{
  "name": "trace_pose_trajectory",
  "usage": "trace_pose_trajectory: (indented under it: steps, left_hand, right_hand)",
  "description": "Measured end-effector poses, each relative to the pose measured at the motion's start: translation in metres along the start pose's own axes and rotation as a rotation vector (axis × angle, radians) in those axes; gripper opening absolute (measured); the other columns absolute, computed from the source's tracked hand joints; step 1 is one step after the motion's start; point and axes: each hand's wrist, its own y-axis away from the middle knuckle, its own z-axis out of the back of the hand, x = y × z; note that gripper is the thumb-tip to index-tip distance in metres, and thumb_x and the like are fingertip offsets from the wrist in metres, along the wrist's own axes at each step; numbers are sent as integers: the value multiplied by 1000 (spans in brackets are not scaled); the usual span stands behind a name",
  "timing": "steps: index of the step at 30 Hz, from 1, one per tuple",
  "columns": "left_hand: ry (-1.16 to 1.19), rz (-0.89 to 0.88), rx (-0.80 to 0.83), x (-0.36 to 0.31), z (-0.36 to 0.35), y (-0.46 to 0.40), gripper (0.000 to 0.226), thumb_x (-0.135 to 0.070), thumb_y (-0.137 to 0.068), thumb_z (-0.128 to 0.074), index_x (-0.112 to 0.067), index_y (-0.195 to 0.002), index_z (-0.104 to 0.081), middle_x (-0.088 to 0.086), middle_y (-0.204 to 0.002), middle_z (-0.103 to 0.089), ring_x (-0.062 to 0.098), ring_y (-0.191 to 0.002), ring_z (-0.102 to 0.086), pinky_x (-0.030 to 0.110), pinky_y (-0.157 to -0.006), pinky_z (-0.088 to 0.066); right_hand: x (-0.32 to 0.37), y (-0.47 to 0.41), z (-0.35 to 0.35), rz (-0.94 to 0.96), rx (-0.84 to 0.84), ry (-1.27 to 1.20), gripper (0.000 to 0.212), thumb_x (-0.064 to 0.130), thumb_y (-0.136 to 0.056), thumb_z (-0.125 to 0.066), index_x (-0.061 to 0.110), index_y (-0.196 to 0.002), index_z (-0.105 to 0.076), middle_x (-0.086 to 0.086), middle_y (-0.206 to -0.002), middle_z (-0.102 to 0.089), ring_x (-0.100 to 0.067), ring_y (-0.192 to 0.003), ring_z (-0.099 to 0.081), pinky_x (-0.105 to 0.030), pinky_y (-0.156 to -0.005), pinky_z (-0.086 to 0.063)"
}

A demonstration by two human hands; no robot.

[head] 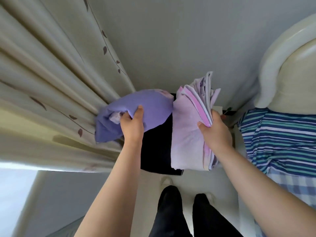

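Note:
My left hand (pixel 132 124) grips a bunched purple cloth (pixel 150 106), thumb on top, and holds it up close to the curtain. My right hand (pixel 214 129) grips a folded pale lilac cloth (pixel 187 127) with pink and white stripes along its edge; the fold hangs down from the hand. Both cloths are in the air above a black box-like object (pixel 156 147) that stands on the floor. The two cloths nearly touch in the middle.
A cream curtain (pixel 56 82) with a leaf pattern hangs at the left. A bed with a blue striped sheet (pixel 277 139) and a cream padded headboard (pixel 289 69) is at the right. My legs in dark trousers (pixel 172 212) stand on the pale floor below.

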Motion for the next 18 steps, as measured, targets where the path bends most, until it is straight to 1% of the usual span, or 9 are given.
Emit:
trace_pose_trajectory:
  steps: [2, 4, 7, 9, 11, 13, 15, 16, 18]
  left_hand:
    - [18, -79, 41, -17, 12, 10, 7, -22, -89, -62, -28, -86, -62, -11, -93, -68, 12, -94, -65, 28, -82, -51]
    - [34, -119, 63, -27, 20, 19, 7, -21, -89, -62, -21, -95, -66, -8, -95, -69, 11, -95, -66, 28, -83, -52]
    - [90, -186, 38, -51, 29, 29, 20, -21, -88, -63, -9, -104, -66, -2, -99, -71, 14, -97, -66, 28, -83, -53]
    - [132, -233, 4, -67, 37, 32, 22, -20, -89, -63, -5, -105, -66, 1, -100, -71, 13, -98, -66, 26, -82, -53]
    - [172, -261, 4, -79, 44, 31, 22, -20, -89, -63, -5, -104, -67, 2, -102, -71, 13, -99, -66, 26, -82, -53]
    - [192, -275, 35, -84, 48, 32, 17, -20, -90, -62, -9, -102, -67, 3, -105, -71, 14, -100, -67, 26, -83, -54]
    - [197, -261, 74, -81, 47, 33, 12, -18, -92, -60, -11, -99, -67, 0, -100, -71, 7, -92, -68, 20, -74, -54]
    - [199, -247, 97, -78, 45, 34, 9, -16, -93, -59, -12, -96, -66, -3, -94, -70, 4, -85, -67, 17, -69, -53]
    - [190, -212, 143, -67, 37, 33, 8, -16, -92, -60, -17, -87, -66, -8, -83, -69, 2, -75, -65, 16, -61, -51]
  right_hand:
    - [10, 1, -7, 14, 12, -40, 44, 32, -93, -54, 28, -133, -39, 9, -101, -57, -22, -78, -55, -33, -70, -49]
    - [17, 1, -16, 6, 8, -104, 44, 31, -92, -56, 27, -132, -40, 9, -100, -57, -23, -82, -56, -34, -73, -49]
    - [28, -3, -38, -37, 13, -288, 42, 26, -89, -60, 20, -128, -46, 7, -99, -57, -22, -88, -57, -30, -75, -43]
    - [32, -8, -59, -61, 40, -448, 42, 21, -88, -62, 16, -127, -48, 5, -103, -58, -20, -94, -58, -26, -78, -42]
    - [28, -14, -80, -112, 77, -526, 44, 15, -88, -63, 11, -129, -46, 0, -107, -57, -22, -99, -58, -24, -79, -39]
    - [9, -21, -100, -201, 147, -466, 54, 8, -88, -60, 8, -137, -36, -7, -118, -55, -29, -107, -57, -25, -79, -39]
    - [-12, -25, -107, -341, 199, -277, 72, 6, -88, -58, 15, -148, -19, -16, -135, -45, -34, -115, -53, -30, -81, -44]
    - [-22, -24, -106, -388, 204, -168, 77, 7, -88, -58, 19, -150, -14, -17, -139, -40, -35, -118, -51, -34, -86, -47]
    - [-35, -21, -102, -390, 190, -71, 76, 11, -88, -56, 22, -149, -13, -16, -140, -38, -36, -119, -50, -44, -96, -46]
